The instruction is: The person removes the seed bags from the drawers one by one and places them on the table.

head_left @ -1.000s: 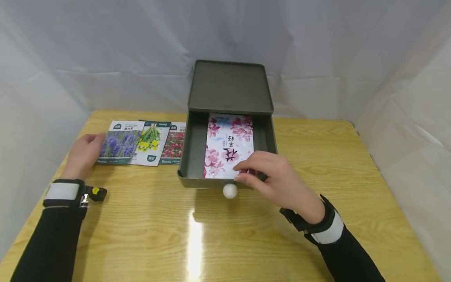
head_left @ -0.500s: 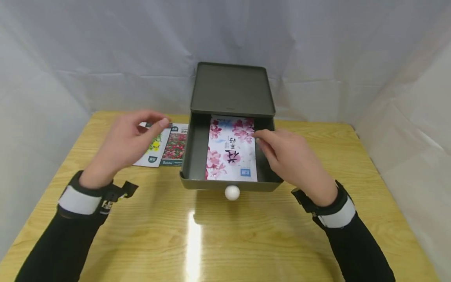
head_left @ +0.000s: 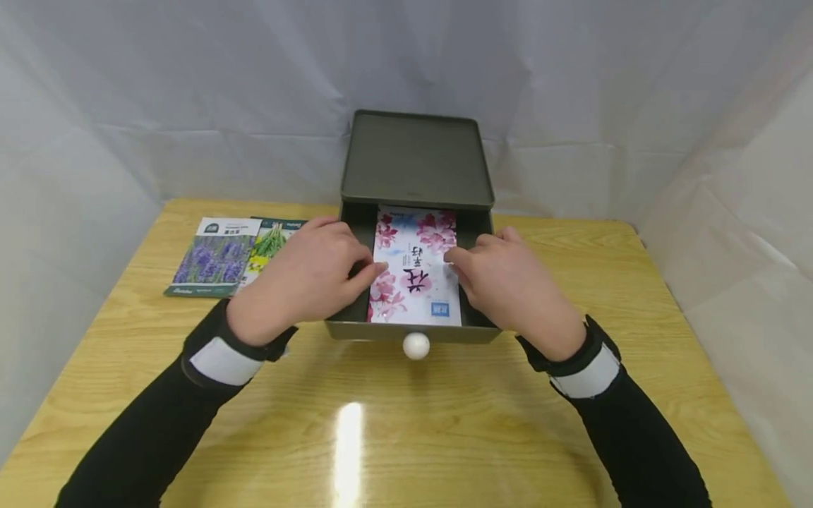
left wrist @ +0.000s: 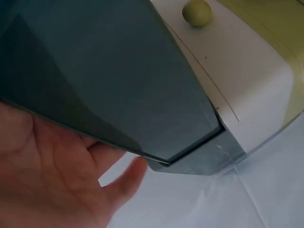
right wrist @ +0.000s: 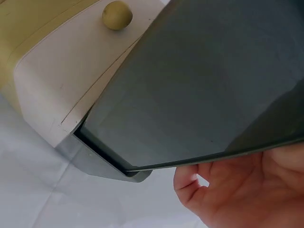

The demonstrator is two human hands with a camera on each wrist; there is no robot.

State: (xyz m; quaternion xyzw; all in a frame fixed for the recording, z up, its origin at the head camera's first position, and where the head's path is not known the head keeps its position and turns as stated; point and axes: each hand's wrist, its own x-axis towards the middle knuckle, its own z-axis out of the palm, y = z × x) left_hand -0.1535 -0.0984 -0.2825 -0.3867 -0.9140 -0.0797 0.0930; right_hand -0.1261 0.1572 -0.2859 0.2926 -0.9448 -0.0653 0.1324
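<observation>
A seed packet with pink blossoms (head_left: 416,264) lies in the pulled-out drawer (head_left: 356,329) of a dark grey box (head_left: 416,159). My left hand (head_left: 311,271) reaches over the drawer's left wall and pinches the packet's left edge between thumb and bent fingers. Opposite it, my right hand (head_left: 511,282) pinches the right edge with curled fingers. In the left wrist view, a dark panel (left wrist: 118,71) partly hides my left fingers; in the right wrist view, a similar panel (right wrist: 199,85) stands above my right hand (right wrist: 247,190). The packet shows in neither wrist view.
A lavender seed packet (head_left: 212,259) and a yellow-flower packet (head_left: 269,240) overlap on the wooden table (head_left: 406,430) at left, the latter partly behind my left hand. A white round knob (head_left: 416,346) sticks out from the drawer front. White sheeting (head_left: 241,92) hangs behind.
My left hand has left the lavender packet and moved right to the drawer, covering the red-flower packet. My right hand has shifted from the blossom packet's near corner up along its right edge.
</observation>
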